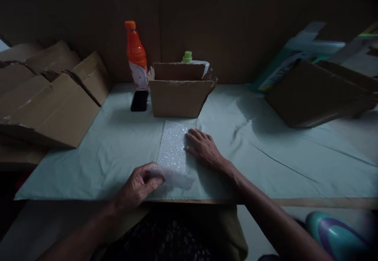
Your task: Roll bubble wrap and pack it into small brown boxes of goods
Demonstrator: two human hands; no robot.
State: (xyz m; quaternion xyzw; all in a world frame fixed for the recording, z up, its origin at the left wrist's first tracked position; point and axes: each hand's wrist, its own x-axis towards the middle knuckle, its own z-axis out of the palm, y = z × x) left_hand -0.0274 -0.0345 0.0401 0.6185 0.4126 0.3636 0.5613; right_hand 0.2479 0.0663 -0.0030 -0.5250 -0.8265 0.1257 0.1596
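Observation:
A sheet of bubble wrap lies flat on the cloth in front of me, its near end lifted and curled. My left hand pinches that near end between thumb and fingers. On the sheet's right edge rests my right hand, fingers stretched out and palm down, with nothing gripped. Just beyond the far end of the wrap stands an open cardboard box.
A pale green cloth covers the table. Behind are an orange bottle, a black phone and a green-capped bottle. Cardboard boxes crowd the left; another box and a teal jug stand right.

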